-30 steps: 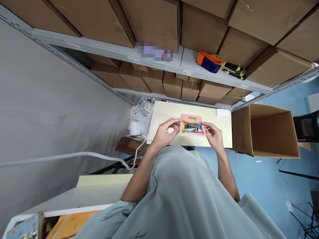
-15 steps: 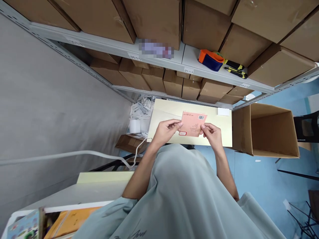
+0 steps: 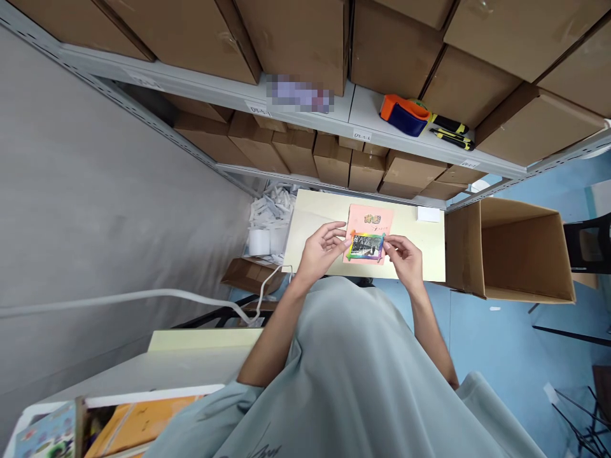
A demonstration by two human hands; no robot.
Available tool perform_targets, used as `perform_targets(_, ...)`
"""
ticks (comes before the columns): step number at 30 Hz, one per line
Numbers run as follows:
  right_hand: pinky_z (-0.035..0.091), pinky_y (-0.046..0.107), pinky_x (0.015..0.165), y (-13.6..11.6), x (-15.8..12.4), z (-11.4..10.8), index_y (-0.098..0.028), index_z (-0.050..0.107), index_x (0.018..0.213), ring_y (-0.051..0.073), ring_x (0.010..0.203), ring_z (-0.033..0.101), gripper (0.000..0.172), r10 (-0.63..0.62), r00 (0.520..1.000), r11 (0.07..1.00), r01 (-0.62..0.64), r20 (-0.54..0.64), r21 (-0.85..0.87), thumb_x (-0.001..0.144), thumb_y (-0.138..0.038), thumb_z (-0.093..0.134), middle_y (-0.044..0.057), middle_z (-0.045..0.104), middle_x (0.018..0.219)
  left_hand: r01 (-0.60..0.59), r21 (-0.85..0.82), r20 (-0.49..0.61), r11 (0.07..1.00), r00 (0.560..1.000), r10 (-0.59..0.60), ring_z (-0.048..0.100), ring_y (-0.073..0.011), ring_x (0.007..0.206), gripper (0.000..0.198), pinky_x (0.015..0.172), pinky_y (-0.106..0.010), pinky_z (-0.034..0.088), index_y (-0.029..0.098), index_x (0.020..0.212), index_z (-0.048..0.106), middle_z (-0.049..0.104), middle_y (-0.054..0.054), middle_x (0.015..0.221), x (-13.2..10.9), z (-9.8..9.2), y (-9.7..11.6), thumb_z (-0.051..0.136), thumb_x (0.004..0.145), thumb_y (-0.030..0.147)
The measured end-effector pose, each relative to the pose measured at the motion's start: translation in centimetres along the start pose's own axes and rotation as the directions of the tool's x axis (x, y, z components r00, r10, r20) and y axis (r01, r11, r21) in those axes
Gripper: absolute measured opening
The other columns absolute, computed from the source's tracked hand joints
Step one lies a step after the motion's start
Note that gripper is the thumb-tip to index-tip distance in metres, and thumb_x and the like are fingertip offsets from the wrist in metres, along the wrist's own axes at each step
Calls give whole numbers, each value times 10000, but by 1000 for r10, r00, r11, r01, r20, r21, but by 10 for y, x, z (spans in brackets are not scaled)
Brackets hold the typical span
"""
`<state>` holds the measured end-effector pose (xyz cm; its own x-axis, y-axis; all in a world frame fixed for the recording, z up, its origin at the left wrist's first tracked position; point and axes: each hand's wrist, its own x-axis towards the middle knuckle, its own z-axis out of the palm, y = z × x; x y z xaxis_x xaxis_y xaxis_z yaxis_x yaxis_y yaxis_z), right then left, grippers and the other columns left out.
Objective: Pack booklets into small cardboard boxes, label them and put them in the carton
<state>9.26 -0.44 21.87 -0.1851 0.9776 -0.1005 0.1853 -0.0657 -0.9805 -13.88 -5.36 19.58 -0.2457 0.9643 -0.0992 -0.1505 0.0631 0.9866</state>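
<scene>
A thin pink book [image 3: 353, 219] is held over the pale yellow tabletop [image 3: 315, 210]. Its front cover faces me, with a title at the top and a dark picture in a rainbow-coloured border below. My left hand [image 3: 322, 249] grips the left edge, thumb on the cover and the other fingers partly spread. At the right edge, my right hand [image 3: 405, 256] pinches the book between thumb and curled fingers.
Cardboard boxes [image 3: 296, 38] fill the shelves ahead, where an orange and blue tool [image 3: 405, 116] and box cutters [image 3: 451, 138] lie. An open carton [image 3: 525, 251] stands right of the table. White paper scraps [image 3: 272, 210] lie left; a crate of books [image 3: 133, 423] sits lower left.
The pink book has been turned over: its back with a barcode showed before, and now its front cover shows. My left fingers have spread a little; both hands stay at its edges.
</scene>
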Motion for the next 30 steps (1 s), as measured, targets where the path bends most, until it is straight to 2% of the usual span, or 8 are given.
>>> perform_targets(4, 538, 304, 662, 4, -1, -1, -225, 817, 1042, 218, 884, 754, 284, -18, 1000, 999, 17, -9, -48, 929, -481, 769, 77, 838, 1040, 85, -67, 74, 994, 994, -80, 781, -213, 822, 519, 772, -345, 673, 155, 1091, 797, 825, -115, 985, -4, 1, -3, 906, 805, 574)
perform_targets(8, 601, 325, 719, -3, -4, 3, -237, 823, 1109, 222, 984, 763, 273, -113, 990, 976, 94, -90, -195, 975, -450, 717, 121, 784, 1320, 68, -29, -38, 997, 997, -69, 807, -225, 827, 555, 795, -355, 707, 148, 1053, 838, 838, -111, 999, -9, 11, -3, 926, 757, 610)
perform_targets(12, 656, 356, 841, -14, -15, 21, -251, 828, 1173, 254, 1168, 764, 296, -156, 986, 971, 141, -62, -193, 1018, -455, 681, 119, 786, 1335, -4, 43, -152, 999, 988, 11, 823, -237, 901, 514, 773, -350, 730, 163, 1107, 865, 834, -122, 1183, -15, 26, -1, 884, 816, 586)
perform_targets(15, 682, 385, 888, -17, -24, 40, -255, 803, 1293, 259, 1130, 789, 388, -79, 997, 992, 81, 21, -97, 989, -485, 731, 104, 796, 1339, -84, 115, -140, 990, 985, 100, 823, -245, 964, 424, 786, -370, 743, 194, 1164, 867, 834, -106, 1208, -21, 36, 0, 829, 898, 523)
perform_targets(20, 684, 405, 888, -14, -27, 59, -238, 800, 1291, 258, 1008, 808, 455, -32, 996, 998, 28, -80, -51, 914, -493, 821, 70, 844, 1187, -248, 228, -75, 941, 960, 271, 794, -252, 1148, 301, 955, -390, 719, 240, 1221, 849, 810, -97, 1269, -29, 44, 3, 766, 980, 400)
perform_targets(24, 669, 375, 834, -7, -16, 52, -216, 814, 1184, 261, 988, 814, 395, -2, 991, 1000, 0, -131, -10, 926, -514, 787, 86, 853, 1134, -189, 174, 44, 966, 982, 184, 789, -244, 1135, 361, 954, -366, 707, 224, 1257, 832, 785, -113, 1316, -23, 31, 2, 800, 952, 415)
perform_targets(28, 664, 394, 883, -1, -7, 34, -211, 810, 1134, 284, 1024, 821, 414, 44, 997, 997, -40, -69, 64, 898, -551, 799, 99, 858, 1107, -64, 187, -107, 980, 991, 85, 775, -206, 1011, 472, 835, -311, 682, 211, 1295, 803, 775, -125, 1319, -7, 5, -2, 824, 912, 487)
perform_targets(30, 662, 413, 925, -1, -6, 26, -216, 811, 1130, 292, 1047, 820, 422, 63, 998, 995, -61, -22, 84, 889, -564, 807, 95, 858, 1104, 2, 154, -109, 988, 994, 15, 771, -219, 1001, 508, 845, -327, 670, 202, 1256, 815, 794, -128, 1283, -1, -6, -3, 834, 887, 550)
